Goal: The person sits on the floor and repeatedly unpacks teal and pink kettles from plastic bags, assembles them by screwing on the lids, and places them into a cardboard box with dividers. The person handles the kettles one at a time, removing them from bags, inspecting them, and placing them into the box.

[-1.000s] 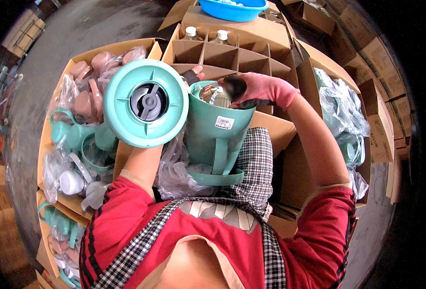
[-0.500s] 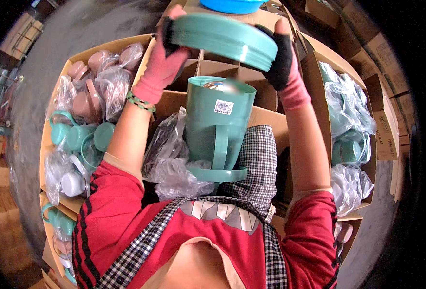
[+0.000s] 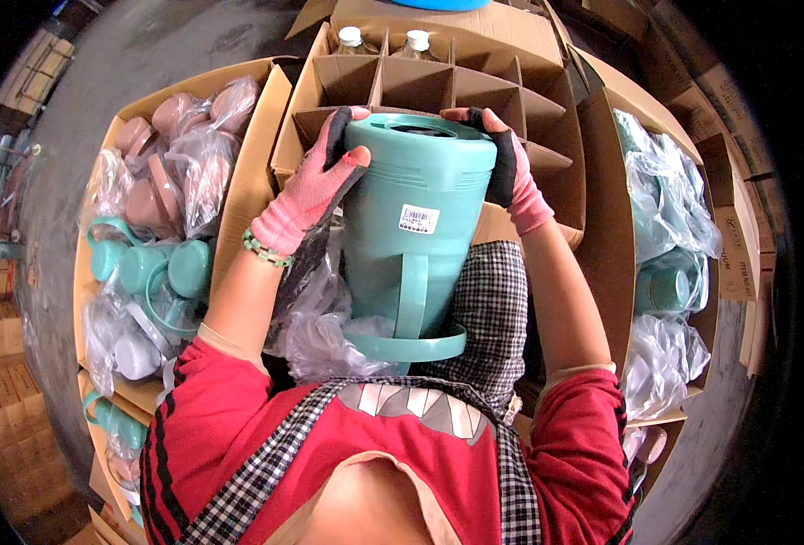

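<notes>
A green plastic jug body (image 3: pixel 370 241) stands upright in front of me, with a white label on its side and a handle (image 3: pixel 411 295) facing me. A broad green ring-shaped collar (image 3: pixel 397 163) sits on its top, with a dark opening in its middle. My left hand (image 3: pixel 316 177), in a pink and black fingerless glove, clasps the collar's left side. From the right, my right hand (image 3: pixel 511 168), gloved alike, curls over its far edge. A green flared rim (image 3: pixel 406 349) rings the jug's foot. Crumpled clear plastic (image 3: pixel 316 313) lies against the jug's left.
Behind the jug, a divided carton (image 3: pixel 475 77) holds two white-capped bottles (image 3: pixel 417 44). The left carton (image 3: pixel 270 118) contains bagged pink, green and white parts; the right one (image 3: pixel 620 272) contains bagged green parts. A blue basin (image 3: pixel 438 3) shows at the top edge.
Both hands have brought the collar down from above the jug onto its mouth. The silvery inside that showed before is now covered. The divided carton behind is more visible.
</notes>
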Motion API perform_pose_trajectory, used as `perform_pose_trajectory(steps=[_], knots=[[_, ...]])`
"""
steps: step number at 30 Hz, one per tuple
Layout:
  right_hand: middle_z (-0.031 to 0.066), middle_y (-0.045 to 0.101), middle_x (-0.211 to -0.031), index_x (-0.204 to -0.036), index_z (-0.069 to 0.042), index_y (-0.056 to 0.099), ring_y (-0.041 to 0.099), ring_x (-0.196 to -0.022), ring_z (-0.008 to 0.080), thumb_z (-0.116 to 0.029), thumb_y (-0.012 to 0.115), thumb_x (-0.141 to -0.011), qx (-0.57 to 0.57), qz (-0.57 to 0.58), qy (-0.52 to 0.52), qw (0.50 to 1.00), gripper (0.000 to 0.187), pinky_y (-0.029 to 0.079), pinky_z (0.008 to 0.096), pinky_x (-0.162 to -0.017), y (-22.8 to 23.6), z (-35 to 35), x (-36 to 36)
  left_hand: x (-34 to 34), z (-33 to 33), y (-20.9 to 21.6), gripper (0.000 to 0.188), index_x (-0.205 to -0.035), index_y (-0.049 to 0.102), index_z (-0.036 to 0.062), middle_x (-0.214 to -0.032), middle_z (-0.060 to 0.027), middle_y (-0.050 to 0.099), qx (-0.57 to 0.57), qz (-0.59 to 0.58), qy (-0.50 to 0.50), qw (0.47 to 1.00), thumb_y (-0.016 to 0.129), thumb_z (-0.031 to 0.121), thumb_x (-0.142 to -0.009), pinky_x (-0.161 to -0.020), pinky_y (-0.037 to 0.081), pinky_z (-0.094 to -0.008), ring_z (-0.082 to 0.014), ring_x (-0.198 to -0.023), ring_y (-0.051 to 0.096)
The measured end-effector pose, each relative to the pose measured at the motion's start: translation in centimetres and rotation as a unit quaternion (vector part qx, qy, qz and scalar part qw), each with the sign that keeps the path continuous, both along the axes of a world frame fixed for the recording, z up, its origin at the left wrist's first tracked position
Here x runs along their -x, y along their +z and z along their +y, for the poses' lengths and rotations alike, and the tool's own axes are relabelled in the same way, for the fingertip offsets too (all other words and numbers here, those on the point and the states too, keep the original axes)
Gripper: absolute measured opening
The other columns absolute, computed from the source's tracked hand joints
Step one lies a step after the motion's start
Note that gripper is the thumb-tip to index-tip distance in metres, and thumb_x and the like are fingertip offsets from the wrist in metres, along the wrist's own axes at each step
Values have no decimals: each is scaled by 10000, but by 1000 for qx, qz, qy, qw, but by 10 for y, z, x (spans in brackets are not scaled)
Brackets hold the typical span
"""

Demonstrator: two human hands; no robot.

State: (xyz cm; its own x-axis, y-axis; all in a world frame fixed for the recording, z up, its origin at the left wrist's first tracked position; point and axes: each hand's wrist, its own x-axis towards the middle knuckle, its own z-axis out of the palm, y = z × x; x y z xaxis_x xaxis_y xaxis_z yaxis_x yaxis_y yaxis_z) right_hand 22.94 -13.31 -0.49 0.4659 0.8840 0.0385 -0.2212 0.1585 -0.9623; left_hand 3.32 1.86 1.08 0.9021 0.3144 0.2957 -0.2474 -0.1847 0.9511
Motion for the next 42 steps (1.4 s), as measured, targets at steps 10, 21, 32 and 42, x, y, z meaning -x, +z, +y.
perform_pose_trajectory(steps=[10, 21, 32, 42], knots=[[74, 543, -964, -990, 16, 524, 495, -859, 145, -274, 350, -866, -19, -32, -81, 996, 360, 383, 250, -788, -8, -26, 17, 3, 0, 7, 537, -1201, 341, 52, -1166, -24, 378, 21, 50, -68, 996, 501, 387, -813, -935, 254, -274, -132, -1096, 328], [170, 442, -1146, -1095, 25, 442, 431, -1066, 256, -134, 422, -833, 152, -618, -197, 745, 308, 325, 343, -914, 66, -52, 106, -21, 39, -27, 334, -1062, 540, 101, -1045, -19, 537, 235, 76, -40, 968, 421, 329, -849, -894, 342, -278, -125, -974, 482], [68, 516, -1006, -1108, -30, 474, 453, -902, 172, -519, 329, -834, 1, -88, -126, 988, 579, 337, 312, -831, 37, -10, 63, -22, 46, -31, 383, -847, 582, 12, -779, -174, 594, -17, 141, 184, 973, 420, 359, -827, -711, 435, -374, -301, -754, 575], [122, 448, -1149, -1144, -16, 441, 430, -1044, 220, -454, 282, -869, -4, -56, -99, 993, 541, 321, 344, -900, 21, -31, 61, -19, 26, 0, 366, -945, 566, 48, -838, -112, 602, -56, 184, 226, 955, 419, 365, -835, -725, 433, -313, -212, -793, 572]])
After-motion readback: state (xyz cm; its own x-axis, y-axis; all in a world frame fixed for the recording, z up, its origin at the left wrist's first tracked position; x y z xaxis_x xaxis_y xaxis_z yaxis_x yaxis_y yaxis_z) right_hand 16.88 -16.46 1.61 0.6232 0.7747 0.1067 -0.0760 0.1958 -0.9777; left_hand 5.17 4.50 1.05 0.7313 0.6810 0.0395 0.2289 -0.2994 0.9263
